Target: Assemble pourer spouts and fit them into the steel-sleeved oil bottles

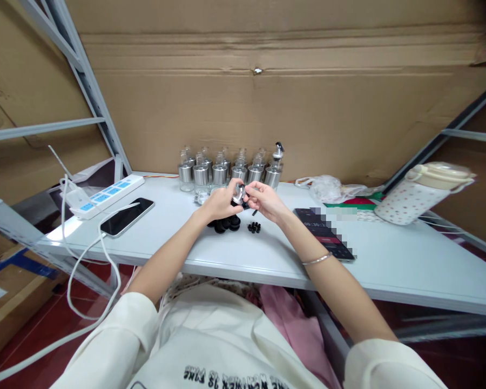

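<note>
My left hand [222, 200] is closed around a silver-and-black pourer spout [238, 194], held above the table in front of the bottles. At its right side, the fingers of my right hand [265, 200] are pinched against the spout; whether they grip the spout or a small part on it is hidden. Below my hands lie several round black stoppers [225, 224] and a small cluster of black pieces [254, 227]. Behind them stand rows of glass bottles with steel sleeves [219, 174]. The bottle [273, 175] at the right end carries a pourer spout [279, 151].
A white power strip [107, 197] and a phone [127, 217] with a white cable lie at the left. To the right are a larger phone [322, 229] showing a timer, a plastic bag [328, 188] and a dotted cream tumbler [419, 194]. Cardboard [267, 108] closes off the back.
</note>
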Motion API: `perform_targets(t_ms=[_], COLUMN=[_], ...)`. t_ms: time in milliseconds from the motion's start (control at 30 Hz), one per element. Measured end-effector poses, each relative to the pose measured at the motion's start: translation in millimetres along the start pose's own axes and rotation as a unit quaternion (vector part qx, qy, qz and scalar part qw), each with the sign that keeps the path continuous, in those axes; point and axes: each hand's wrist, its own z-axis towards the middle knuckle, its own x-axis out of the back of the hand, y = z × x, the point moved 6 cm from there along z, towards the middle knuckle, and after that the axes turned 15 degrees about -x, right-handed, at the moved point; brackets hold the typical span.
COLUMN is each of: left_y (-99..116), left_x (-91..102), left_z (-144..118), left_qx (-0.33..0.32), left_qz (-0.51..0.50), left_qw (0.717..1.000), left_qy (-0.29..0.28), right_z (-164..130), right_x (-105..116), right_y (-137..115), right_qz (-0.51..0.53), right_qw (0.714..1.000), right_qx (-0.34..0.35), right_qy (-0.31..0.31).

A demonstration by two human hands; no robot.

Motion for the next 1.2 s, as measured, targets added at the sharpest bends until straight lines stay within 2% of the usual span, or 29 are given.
perform_targets(t_ms=[133,433,700,800,967,1200], left_y=[0.6,-3.1,-1.9,-3.5,-3.2,3.8], left_x=[0.9,2.3,4.6,4.4,3.4,5.9], left_z=[0.0,-0.3,-0.7,-1.1,-1.2,-0.4], left_qx=[0.013,0.033,0.030,0.028,0.017,0.011], left_qz=[-0.025,-0.007,-0.018,-0.029,-0.045,-0.034], left_qw=[1.000,0.999,0.999,0.999,0.998,0.999], left_qy=[0.003,-0.005,0.013,0.022,0.039,0.023], right_z=[-0.5,-2.0,-1.6,-3.3,-5.4,-5.8], right_x=[-0.7,-0.7,-3.7,-4.1,-6.0,-7.2], right_y=[0.2,1.1,11.9,13.3,14.3,12.2], right_qz=[0.008,0.024,0.058,0.067,0.080,0.073], right_qw=[1.000,0.998,0.982,0.976,0.971,0.975], right_qx=[-0.004,-0.029,-0.113,-0.125,-0.140,-0.117], right_qy=[-0.012,-0.049,-0.143,-0.165,-0.175,-0.176])
